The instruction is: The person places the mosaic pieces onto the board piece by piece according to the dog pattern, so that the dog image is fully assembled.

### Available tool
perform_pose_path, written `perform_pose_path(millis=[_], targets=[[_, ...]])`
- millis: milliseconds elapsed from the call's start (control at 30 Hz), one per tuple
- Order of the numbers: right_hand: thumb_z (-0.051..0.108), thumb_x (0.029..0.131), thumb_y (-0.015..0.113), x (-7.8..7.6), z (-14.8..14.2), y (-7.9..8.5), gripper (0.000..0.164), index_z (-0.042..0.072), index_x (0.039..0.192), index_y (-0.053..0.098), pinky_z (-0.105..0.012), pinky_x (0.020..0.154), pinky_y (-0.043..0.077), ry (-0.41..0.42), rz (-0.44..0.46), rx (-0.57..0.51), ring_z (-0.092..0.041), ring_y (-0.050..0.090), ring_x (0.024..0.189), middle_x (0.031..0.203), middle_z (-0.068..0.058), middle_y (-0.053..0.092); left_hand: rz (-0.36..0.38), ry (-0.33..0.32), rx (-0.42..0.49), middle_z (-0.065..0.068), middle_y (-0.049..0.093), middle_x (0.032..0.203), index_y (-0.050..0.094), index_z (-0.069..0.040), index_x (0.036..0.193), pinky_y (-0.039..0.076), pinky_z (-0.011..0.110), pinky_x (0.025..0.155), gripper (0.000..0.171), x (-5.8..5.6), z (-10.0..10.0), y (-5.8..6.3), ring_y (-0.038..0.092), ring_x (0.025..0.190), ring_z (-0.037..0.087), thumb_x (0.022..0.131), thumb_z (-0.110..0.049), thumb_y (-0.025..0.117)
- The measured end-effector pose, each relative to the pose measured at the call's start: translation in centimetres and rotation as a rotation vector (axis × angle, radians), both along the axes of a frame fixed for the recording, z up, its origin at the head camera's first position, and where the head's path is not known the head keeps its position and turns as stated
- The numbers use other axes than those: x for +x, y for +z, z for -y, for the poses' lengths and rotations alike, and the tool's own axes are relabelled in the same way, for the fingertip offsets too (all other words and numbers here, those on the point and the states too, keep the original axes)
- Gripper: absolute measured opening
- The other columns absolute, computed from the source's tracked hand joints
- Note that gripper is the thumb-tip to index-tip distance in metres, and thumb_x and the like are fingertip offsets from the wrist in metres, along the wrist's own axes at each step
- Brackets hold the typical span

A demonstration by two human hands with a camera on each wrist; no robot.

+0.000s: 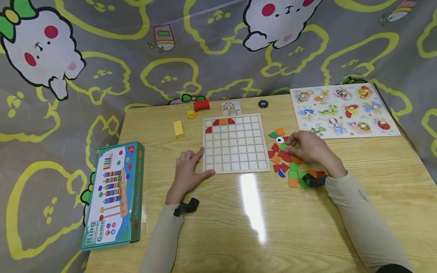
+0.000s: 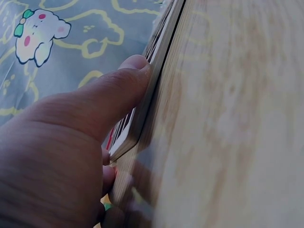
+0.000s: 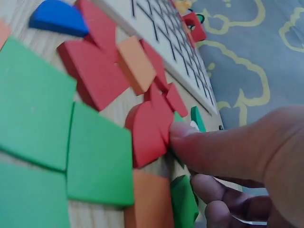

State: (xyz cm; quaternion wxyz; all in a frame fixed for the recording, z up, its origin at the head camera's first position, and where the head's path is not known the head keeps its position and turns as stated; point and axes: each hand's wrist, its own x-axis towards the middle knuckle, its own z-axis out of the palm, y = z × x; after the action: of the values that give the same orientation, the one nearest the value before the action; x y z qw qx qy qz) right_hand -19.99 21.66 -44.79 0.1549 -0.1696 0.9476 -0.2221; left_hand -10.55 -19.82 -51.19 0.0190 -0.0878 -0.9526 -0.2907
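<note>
A square wooden grid board [image 1: 235,173] lies mid-table. In its upper left cells sit red quarter-round tiles [image 1: 231,121] and an orange tile [image 1: 223,121]. My left hand [image 1: 186,170] is spread at the near left corner, its thumb [image 2: 128,76] along the front edge and index finger at the left edge. To the board's right, my right hand [image 1: 308,146] reaches into a loose cluster of tiles. Its thumb and bent index finger pinch a small green tile [image 1: 283,146], mostly hidden behind the thumb in the right wrist view. Red tiles [image 3: 147,133] lie beside the thumb.
A ring game box [image 1: 112,193] stands at left. Behind the board are a yellow block [image 1: 178,129], a small yellow duck [image 1: 191,114], a red block [image 1: 201,105], a picture card [image 1: 231,108] and a black chip [image 1: 263,104]. An insect puzzle board [image 1: 345,110] lies back right.
</note>
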Motion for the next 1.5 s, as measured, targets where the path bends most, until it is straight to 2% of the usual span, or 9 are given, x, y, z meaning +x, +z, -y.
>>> perform_pose_path(millis=[167,333,500,600,733,900,1000,1100,1500], targets=[[0.025,0.089,0.074,-0.1,-0.4,0.1,0.023,0.007,0.101,0.066,-0.033,0.073,0.045,0.03,0.072,-0.086,-0.02,0.06,0.082,0.092,-0.006,0.067,-0.014,-0.017,0.01,-0.001,0.041,0.09,0.042,-0.019,0.151,0.022,0.036,0.078,0.093,0.0,-0.1,0.0,0.032,0.086,0.018,0.076,-0.063,0.075],[0.018,0.095,0.067,-0.5,0.7,1.1,0.019,0.009,0.112,0.066,-0.028,0.066,0.045,0.048,0.103,-0.297,-0.021,0.057,0.076,0.089,-0.008,0.064,-0.024,-0.031,0.0,-0.002,0.04,0.089,0.043,-0.018,0.151,0.021,0.035,0.078,0.093,0.0,-0.1,0.0,0.032,0.085,0.018,0.076,-0.064,0.074],[0.025,0.094,0.069,-1.7,6.1,1.4,0.026,0.017,0.118,0.067,-0.032,0.065,0.046,-0.002,0.11,-0.511,-0.027,0.06,0.08,0.092,-0.01,0.066,-0.018,-0.02,-0.014,-0.002,0.04,0.089,0.042,-0.019,0.151,0.021,0.035,0.077,0.093,0.0,0.1,0.0,0.032,0.085,0.018,0.076,-0.065,0.075],[0.027,0.088,0.076,-2.6,10.7,0.4,0.029,0.018,0.114,0.068,-0.031,0.067,0.048,-0.006,0.042,-0.565,-0.021,0.063,0.08,0.091,-0.005,0.068,-0.013,-0.021,-0.015,-0.002,0.04,0.09,0.043,-0.02,0.151,0.022,0.035,0.077,0.093,0.0,0.1,-0.1,0.033,0.086,0.018,0.076,-0.065,0.074],[0.025,0.081,0.083,-3.8,16.6,-1.3,0.032,0.012,0.109,0.07,-0.03,0.071,0.049,0.058,-0.063,-0.563,-0.016,0.064,0.079,0.092,-0.002,0.069,-0.014,-0.031,-0.013,-0.003,0.039,0.089,0.043,-0.019,0.151,0.022,0.035,0.078,0.093,-0.1,-0.2,-0.1,0.033,0.087,0.017,0.076,-0.066,0.073],[0.028,0.079,0.085,-4.8,20.6,-2.8,0.032,0.012,0.104,0.073,-0.033,0.072,0.045,0.084,-0.102,-0.473,-0.016,0.057,0.075,0.089,-0.002,0.066,-0.014,-0.043,-0.022,-0.004,0.039,0.089,0.043,-0.02,0.151,0.023,0.035,0.079,0.094,-0.3,-0.7,-0.2,0.033,0.088,0.017,0.076,-0.068,0.072],[0.033,0.077,0.086,-5.0,21.5,-3.1,0.032,0.016,0.102,0.075,-0.034,0.071,0.043,0.091,-0.121,-0.374,-0.016,0.056,0.075,0.088,0.0,0.066,-0.01,-0.055,-0.036,-0.004,0.039,0.089,0.042,-0.02,0.151,0.024,0.034,0.079,0.095,-0.5,-0.8,-0.2,0.033,0.088,0.016,0.076,-0.07,0.07],[0.035,0.074,0.088,-5.1,21.7,-3.1,0.035,0.015,0.1,0.076,-0.034,0.073,0.044,0.111,-0.146,-0.325,-0.015,0.058,0.077,0.089,0.0,0.068,-0.009,-0.058,-0.045,-0.004,0.04,0.089,0.041,-0.02,0.152,0.024,0.034,0.079,0.095,-0.6,-0.7,-0.2,0.033,0.088,0.016,0.076,-0.071,0.07],[0.023,0.081,0.082,-5.5,23.4,-3.2,0.018,0.012,0.095,0.077,-0.034,0.076,0.046,0.169,-0.174,-0.376,-0.017,0.06,0.079,0.09,-0.001,0.07,-0.008,-0.02,-0.029,-0.003,0.04,0.089,0.042,-0.019,0.151,0.023,0.034,0.078,0.094,-0.3,0.5,-0.1,0.032,0.086,0.018,0.076,-0.066,0.073]])
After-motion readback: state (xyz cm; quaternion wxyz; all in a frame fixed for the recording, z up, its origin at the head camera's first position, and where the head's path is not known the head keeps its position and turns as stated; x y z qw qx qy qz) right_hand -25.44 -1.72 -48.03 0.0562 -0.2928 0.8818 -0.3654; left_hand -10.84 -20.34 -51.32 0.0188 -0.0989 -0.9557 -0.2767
